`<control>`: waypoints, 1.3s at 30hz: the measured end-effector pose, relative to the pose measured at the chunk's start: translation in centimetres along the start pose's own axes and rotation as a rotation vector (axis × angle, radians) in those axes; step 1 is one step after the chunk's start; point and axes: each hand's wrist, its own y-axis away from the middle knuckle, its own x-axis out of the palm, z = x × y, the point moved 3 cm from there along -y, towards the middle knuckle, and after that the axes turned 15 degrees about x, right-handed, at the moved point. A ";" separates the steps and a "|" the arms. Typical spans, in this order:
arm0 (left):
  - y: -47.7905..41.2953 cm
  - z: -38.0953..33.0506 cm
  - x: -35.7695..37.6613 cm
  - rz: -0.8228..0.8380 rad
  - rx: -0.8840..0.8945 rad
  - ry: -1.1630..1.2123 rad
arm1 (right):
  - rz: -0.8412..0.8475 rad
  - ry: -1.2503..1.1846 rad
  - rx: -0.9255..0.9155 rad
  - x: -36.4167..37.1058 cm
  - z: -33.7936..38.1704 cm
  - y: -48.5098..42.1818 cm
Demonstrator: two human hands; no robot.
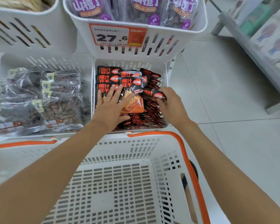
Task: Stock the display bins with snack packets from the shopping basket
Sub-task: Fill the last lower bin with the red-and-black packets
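Head view. The display bin (167,78) sits at 12 o'clock of the shopping basket (166,152), their rims near each other.

Left hand (111,104): grip spread, fingers flat on the large red-and-black packets (106,78) stacked on the bin's 9 o'clock side.

Right hand (171,102): grip pinching one small black-and-red packet (155,94) at the fingertips. The packet's long axis runs roughly 10-to-4. It hangs just over the heap of small packets (150,115) filling the bin's 3 o'clock side.

Judgement: the set-down falls to the right hand, a short drop straight onto the heap.

Edges: the bin's wall stands close at 3 o'clock of the knuckles. An upper bin (81,29) with its price tag (113,36) overhangs at 12 o'clock. Freest room lies toward 6 o'clock, back over the basket.
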 end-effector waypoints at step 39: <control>3.6 1.5 -1.9 -0.033 -0.039 0.255 | 0.269 0.578 -0.048 5.5 1.5 0.0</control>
